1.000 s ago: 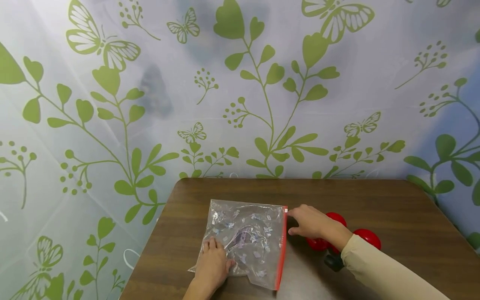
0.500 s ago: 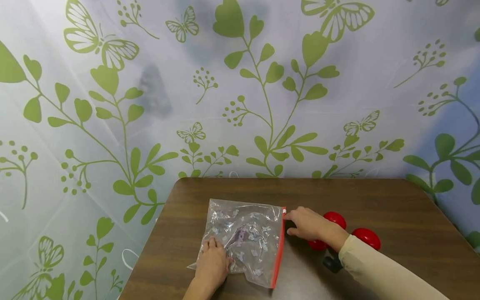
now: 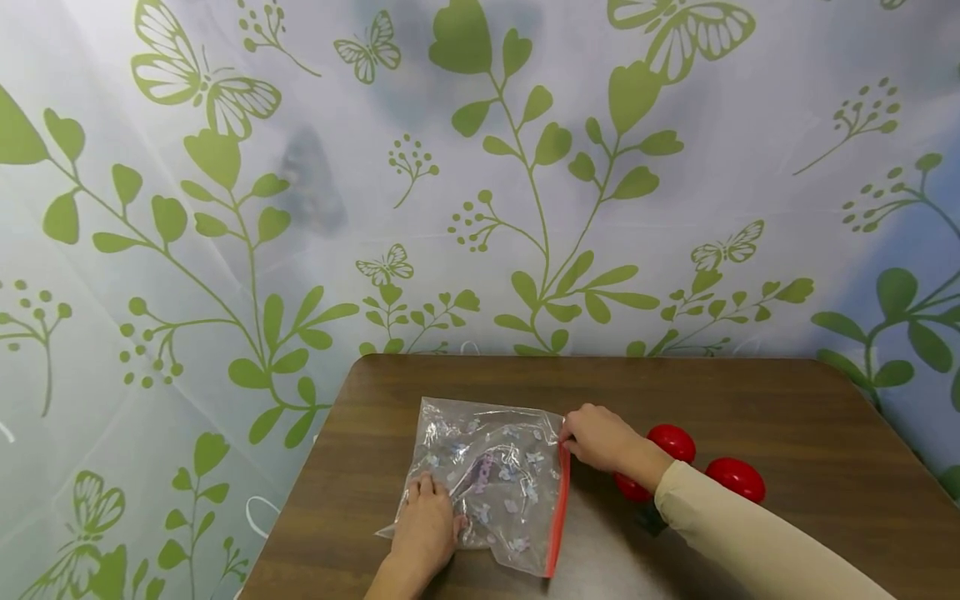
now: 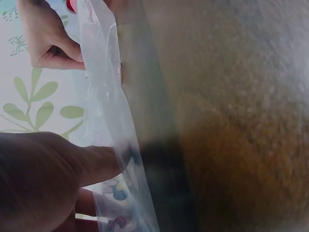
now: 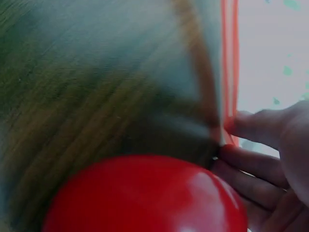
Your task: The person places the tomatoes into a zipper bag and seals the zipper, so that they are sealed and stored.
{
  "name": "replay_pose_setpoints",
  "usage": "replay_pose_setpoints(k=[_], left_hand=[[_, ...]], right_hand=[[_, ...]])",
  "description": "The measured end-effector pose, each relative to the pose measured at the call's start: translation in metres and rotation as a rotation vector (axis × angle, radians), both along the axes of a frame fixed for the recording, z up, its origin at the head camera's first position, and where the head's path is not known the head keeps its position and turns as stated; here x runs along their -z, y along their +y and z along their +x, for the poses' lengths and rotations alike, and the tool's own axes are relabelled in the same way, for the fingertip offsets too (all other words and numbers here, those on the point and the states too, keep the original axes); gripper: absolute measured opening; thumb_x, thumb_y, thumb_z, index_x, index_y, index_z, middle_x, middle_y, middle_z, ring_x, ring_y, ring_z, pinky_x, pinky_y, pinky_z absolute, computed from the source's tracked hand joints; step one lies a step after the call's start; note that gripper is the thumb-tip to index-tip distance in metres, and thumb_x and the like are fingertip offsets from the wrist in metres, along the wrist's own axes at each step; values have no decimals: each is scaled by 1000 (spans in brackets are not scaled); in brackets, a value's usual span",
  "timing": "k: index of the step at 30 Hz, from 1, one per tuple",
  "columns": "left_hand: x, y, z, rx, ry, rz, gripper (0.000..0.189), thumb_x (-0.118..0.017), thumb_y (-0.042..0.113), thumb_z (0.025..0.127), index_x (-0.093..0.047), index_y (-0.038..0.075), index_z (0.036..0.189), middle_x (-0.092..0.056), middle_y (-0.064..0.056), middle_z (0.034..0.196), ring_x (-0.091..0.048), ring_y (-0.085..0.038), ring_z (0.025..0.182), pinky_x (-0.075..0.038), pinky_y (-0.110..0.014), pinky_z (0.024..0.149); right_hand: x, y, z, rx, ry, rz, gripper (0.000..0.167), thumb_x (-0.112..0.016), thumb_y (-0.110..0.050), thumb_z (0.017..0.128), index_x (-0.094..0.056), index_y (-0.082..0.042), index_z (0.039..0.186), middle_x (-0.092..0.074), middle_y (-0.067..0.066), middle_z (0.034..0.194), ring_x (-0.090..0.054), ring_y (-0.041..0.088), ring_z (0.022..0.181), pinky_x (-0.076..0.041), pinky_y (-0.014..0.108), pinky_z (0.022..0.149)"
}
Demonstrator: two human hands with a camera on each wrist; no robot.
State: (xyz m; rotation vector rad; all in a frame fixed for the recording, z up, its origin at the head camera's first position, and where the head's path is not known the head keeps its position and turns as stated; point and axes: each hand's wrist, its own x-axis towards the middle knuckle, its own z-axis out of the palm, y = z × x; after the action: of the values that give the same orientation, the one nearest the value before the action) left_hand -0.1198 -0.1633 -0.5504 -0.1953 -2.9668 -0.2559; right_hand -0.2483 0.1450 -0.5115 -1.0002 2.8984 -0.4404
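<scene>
A clear plastic zip bag (image 3: 480,492) with small bluish and purple printed figures lies on the wooden table. Its red zip strip (image 3: 558,517) runs down the right side. My left hand (image 3: 427,521) rests on the bag's lower left part, fingers extended; the left wrist view shows the thumb (image 4: 106,162) against the plastic. At the far end of the zip strip, my right hand (image 3: 596,437) pinches the bag's corner. In the right wrist view the thumb (image 5: 260,126) and forefinger (image 5: 256,162) close on the red strip from both sides.
Glossy red rounded objects (image 3: 735,479) stand right of the bag, partly hidden by the right forearm, with a dark piece (image 3: 651,521) below them. One red object (image 5: 149,198) looms close under the right hand. Behind the table (image 3: 750,400) hangs a curtain with green leaves (image 3: 555,146).
My right hand has moved slightly left onto the corner, and its fingers have closed on the end of the zip strip. The left hand has stayed on the bag.
</scene>
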Motion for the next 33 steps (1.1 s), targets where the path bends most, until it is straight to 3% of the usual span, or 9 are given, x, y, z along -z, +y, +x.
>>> replay_pose_setpoints(k=[6,11,15,20,26,33], left_hand=[[-13,2,3,21,-67,-12,76,-93,34,84,-63,-19,129,-62,-35,137,-62,-52,127,-60,-60,102],[-16,1,4,27,-94,-10,78,-92,36,86,-62,-19,132,-61,-36,141,-61,-53,130,-59,-62,101],[-15,-1,4,32,-92,8,78,-93,34,85,-61,-20,132,-60,-37,140,-61,-54,130,-59,-63,101],[-14,-3,3,36,-86,11,79,-93,34,85,-61,-21,133,-60,-37,140,-60,-54,129,-58,-63,102],[-15,-4,4,33,-100,24,80,-92,33,86,-60,-20,135,-59,-39,144,-59,-55,133,-56,-64,106],[-17,-6,7,24,-141,47,80,-89,35,90,-57,-20,139,-54,-41,150,-54,-59,140,-52,-68,111]], right_hand=[[6,-5,3,114,7,35,9,-89,-13,89,-84,-18,84,-76,-6,86,-64,14,72,-61,39,67],[7,-3,5,162,-35,51,10,-94,-22,85,-85,-21,90,-74,-6,86,-60,13,74,-59,41,68],[8,0,5,126,-19,60,23,-95,-29,84,-85,-21,103,-77,-1,95,-66,18,81,-62,44,72],[11,4,4,44,13,86,54,-95,-39,85,-80,-14,131,-78,15,127,-76,35,109,-64,56,92],[12,6,4,10,12,111,58,-95,-44,84,-79,-11,130,-77,16,125,-75,36,105,-64,55,90],[9,2,10,22,-37,138,73,-94,-45,85,-71,-5,142,-66,27,148,-72,44,124,-62,59,99]])
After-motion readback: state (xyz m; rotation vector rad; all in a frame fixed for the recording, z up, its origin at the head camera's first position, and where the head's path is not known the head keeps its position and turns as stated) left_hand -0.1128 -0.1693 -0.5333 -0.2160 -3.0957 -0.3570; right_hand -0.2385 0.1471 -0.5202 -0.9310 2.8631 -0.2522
